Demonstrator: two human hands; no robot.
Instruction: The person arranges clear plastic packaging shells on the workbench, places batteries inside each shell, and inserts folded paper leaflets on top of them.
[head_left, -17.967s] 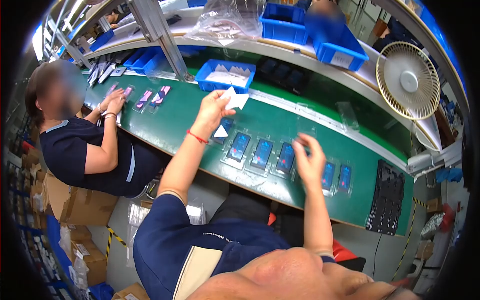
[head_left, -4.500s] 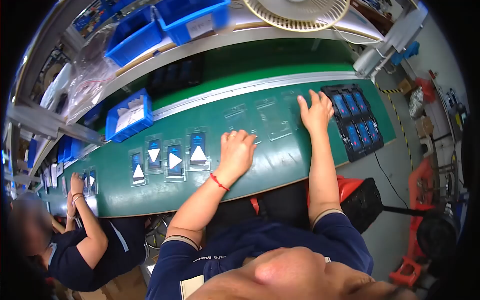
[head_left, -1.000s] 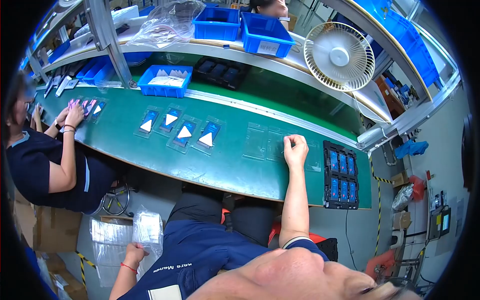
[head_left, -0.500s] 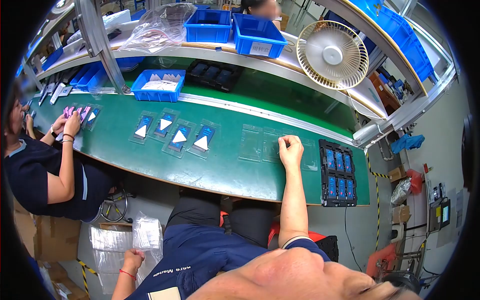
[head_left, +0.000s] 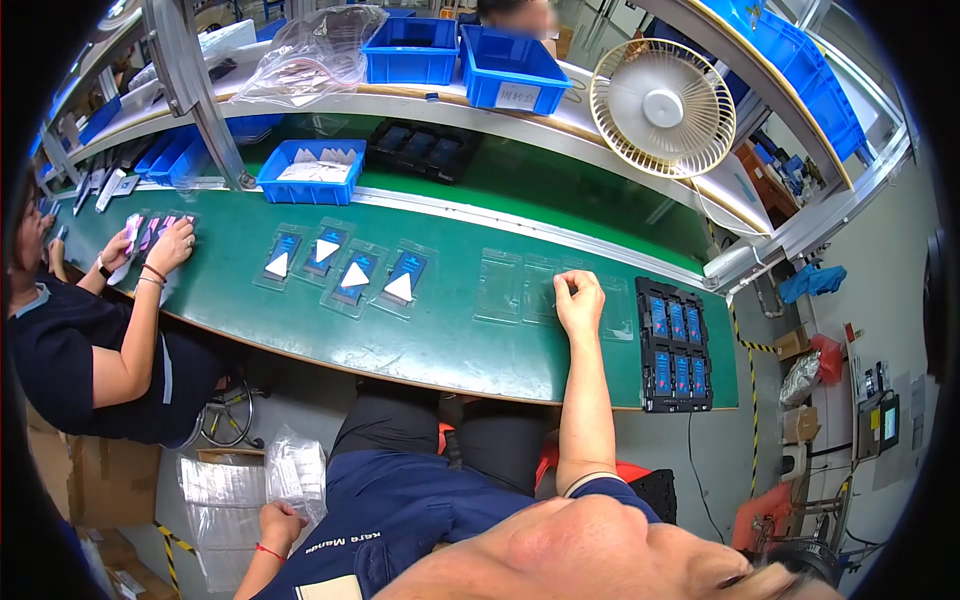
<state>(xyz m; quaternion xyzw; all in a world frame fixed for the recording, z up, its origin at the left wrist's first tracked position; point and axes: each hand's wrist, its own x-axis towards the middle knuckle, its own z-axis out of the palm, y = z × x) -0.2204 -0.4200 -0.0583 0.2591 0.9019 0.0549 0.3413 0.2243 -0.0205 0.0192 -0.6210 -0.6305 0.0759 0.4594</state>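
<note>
several clear trays (head_left: 498, 288) flank the narrowed right hand (head_left: 580, 303), left hand (head_left: 282, 525) curled, grips unclear.

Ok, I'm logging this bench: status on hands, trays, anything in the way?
Left hand low, near plastic packaging; right hand at clear trays; both holds unclear. Black tray holding six devices, right of them. No obstruction visible.

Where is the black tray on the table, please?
In the head view, the black tray lies near the table's right end, right of the clear trays by the right hand.
</note>
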